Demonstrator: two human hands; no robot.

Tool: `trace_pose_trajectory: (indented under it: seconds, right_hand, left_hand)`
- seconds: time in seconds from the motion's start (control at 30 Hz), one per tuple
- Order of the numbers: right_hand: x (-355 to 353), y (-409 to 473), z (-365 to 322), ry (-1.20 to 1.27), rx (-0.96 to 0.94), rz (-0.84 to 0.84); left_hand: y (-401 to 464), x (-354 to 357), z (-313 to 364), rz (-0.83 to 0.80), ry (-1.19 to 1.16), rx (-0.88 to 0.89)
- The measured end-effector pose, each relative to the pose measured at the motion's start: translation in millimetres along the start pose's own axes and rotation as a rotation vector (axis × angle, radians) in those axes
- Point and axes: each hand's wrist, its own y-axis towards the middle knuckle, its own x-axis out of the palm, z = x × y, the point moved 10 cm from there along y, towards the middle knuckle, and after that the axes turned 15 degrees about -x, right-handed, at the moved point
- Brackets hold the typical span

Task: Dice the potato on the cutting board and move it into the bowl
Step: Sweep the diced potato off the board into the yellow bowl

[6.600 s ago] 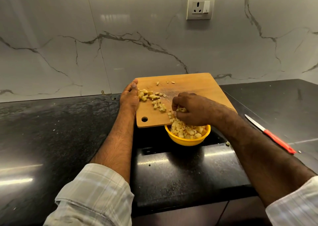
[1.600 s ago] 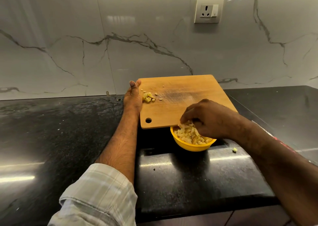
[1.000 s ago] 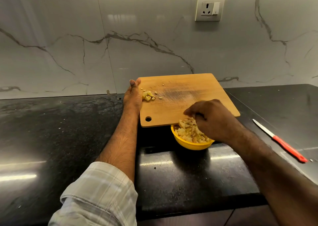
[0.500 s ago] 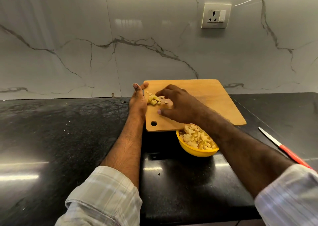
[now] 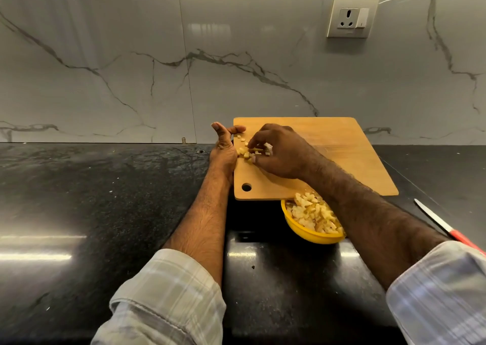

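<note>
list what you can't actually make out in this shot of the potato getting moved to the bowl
- Potato dice on the cutting board, head view: the right hand curls over the pile, so its count is unclear.
- Yellow bowl: far rim under the board's edge, right side behind the right forearm.
- Knife: red handle cut off by the sleeve and the frame edge.
- Left hand: fingers hidden behind the palm.
</note>
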Motion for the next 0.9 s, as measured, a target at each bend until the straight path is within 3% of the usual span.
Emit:
trace_pose_trajectory:
  seconds: [0.47, 0.67, 0.9]
  right_hand:
    - [7.5, -8.9, -4.7, -0.068, -0.007, -0.008]
    - [3.4, -2.1, -16.6, -0.058, -0.056, 0.069]
    - [6.3, 7.0, -24.4, -0.175, -0.105, -0.013]
  left_hand:
    - [14.9, 1.2, -12.2, -0.034, 0.004, -0.043]
    - [12.7, 10.5, -14.4, -0.228, -0.233, -0.119]
    - [15.8, 15.1, -15.4, -0.360, -0.358, -0.115]
